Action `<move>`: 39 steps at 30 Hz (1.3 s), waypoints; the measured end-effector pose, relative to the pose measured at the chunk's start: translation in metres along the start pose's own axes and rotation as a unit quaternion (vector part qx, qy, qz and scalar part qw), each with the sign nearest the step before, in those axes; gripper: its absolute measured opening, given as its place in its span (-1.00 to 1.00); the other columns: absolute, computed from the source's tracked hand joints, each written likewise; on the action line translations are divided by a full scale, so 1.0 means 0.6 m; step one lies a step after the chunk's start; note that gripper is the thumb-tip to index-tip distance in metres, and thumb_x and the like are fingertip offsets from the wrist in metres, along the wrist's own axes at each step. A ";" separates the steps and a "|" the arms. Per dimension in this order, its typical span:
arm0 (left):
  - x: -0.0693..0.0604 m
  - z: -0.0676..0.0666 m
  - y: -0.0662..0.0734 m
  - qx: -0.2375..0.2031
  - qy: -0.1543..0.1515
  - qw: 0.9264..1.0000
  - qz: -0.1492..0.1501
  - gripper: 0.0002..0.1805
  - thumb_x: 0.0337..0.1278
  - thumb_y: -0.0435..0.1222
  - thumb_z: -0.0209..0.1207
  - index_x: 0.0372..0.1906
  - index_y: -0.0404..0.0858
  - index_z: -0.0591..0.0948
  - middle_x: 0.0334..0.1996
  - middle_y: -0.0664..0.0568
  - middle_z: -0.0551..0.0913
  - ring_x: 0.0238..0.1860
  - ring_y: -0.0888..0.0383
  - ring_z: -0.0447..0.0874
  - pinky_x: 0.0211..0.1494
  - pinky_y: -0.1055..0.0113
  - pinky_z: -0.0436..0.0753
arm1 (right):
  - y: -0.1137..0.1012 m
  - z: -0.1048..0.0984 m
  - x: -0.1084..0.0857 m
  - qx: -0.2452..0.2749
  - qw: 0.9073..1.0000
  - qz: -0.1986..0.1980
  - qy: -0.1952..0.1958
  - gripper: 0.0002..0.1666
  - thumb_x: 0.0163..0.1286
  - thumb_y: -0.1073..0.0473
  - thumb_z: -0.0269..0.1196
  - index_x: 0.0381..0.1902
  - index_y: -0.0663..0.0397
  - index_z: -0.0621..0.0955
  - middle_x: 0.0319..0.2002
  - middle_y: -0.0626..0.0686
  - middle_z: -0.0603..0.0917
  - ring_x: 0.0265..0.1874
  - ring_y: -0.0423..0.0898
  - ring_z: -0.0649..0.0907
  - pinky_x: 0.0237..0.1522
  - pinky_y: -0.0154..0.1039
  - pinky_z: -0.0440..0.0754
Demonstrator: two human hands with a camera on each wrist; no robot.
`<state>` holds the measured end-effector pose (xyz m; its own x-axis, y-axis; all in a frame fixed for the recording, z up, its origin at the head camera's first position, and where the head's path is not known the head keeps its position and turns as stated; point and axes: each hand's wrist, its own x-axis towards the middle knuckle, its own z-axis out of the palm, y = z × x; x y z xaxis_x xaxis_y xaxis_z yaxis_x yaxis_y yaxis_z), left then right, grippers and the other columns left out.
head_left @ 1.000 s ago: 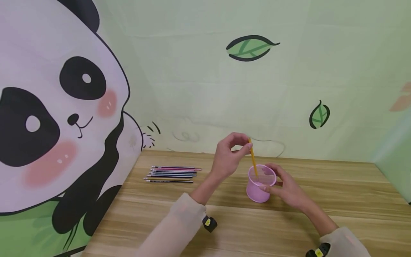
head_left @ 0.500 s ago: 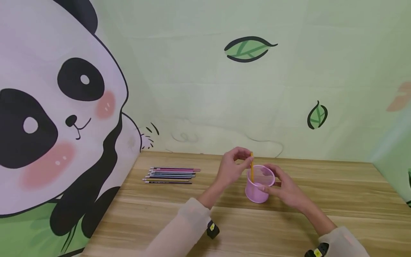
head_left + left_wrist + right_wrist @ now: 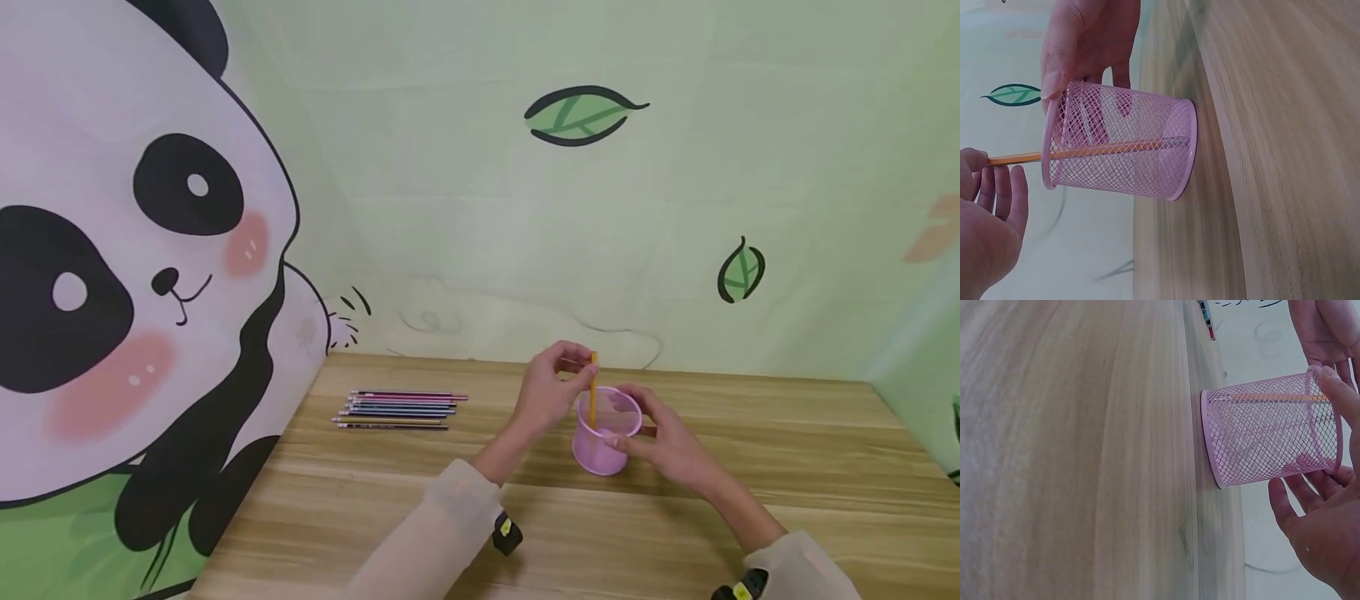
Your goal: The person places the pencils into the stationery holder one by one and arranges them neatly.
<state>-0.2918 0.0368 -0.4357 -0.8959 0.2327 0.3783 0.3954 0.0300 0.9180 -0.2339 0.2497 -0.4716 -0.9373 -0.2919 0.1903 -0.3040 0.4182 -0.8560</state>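
A pink mesh cup stands on the wooden table. My left hand pinches the upper end of a yellow pencil between thumb and fingertips above the rim. In the left wrist view most of the pencil is inside the cup, its far end near the bottom. My right hand grips the cup from the right, thumb on the near side of the rim and fingers around the back. The right wrist view shows that hand around the upper part of the cup.
Several pencils lie side by side on the left part of the wooden table. Behind the table hangs a pale green backdrop with leaves and a large panda on the left.
My left hand has moved down and slightly right, lowering the pencil deeper into the cup, and the pencil stands more upright. My right hand has kept its grip on the cup.
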 end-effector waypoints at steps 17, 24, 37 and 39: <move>-0.005 -0.020 -0.001 0.070 -0.014 0.996 -0.056 -0.78 0.40 -0.29 0.38 0.06 -0.22 0.71 -0.12 0.10 0.74 -0.07 0.20 0.71 0.00 0.34 0.73 | 0.001 0.002 0.000 0.009 1.000 -0.010 0.004 -0.09 0.41 0.15 0.48 0.54 0.29 0.29 0.42 0.35 0.46 0.40 0.30 0.47 0.34 0.32 0.52; -0.010 -0.035 -0.013 0.084 -0.010 0.995 -0.059 -0.77 0.37 -0.29 0.40 0.05 -0.20 0.73 -0.12 0.10 0.77 -0.08 0.19 0.73 -0.02 0.36 0.74 | -0.001 0.003 -0.001 0.003 1.000 -0.011 0.007 -0.09 0.40 0.15 0.49 0.54 0.28 0.30 0.40 0.34 0.49 0.38 0.30 0.48 0.34 0.34 0.51; -0.043 -0.113 -0.005 0.148 -0.047 0.987 -0.030 -0.76 0.38 -0.25 0.40 0.05 -0.23 0.71 -0.08 0.05 0.76 -0.05 0.16 0.74 0.08 0.31 0.74 | -0.004 0.001 -0.003 0.000 1.000 -0.002 0.000 -0.09 0.40 0.10 0.49 0.55 0.21 0.31 0.43 0.31 0.46 0.40 0.30 0.47 0.34 0.33 0.51; -0.050 -0.132 -0.002 0.164 -0.057 0.984 -0.030 -0.77 0.39 -0.26 0.40 0.04 -0.22 0.71 -0.08 0.03 0.76 -0.06 0.17 0.74 0.08 0.30 0.74 | -0.003 0.001 -0.004 0.003 1.000 -0.002 -0.001 -0.08 0.40 0.11 0.49 0.56 0.20 0.30 0.43 0.31 0.45 0.40 0.30 0.47 0.34 0.33 0.51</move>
<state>-0.2813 -0.0474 -0.4385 -0.8981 0.3287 0.2922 0.4041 0.3545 0.8432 -0.2312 0.2489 -0.4708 -0.9358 -0.2948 0.1934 -0.3070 0.4111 -0.8584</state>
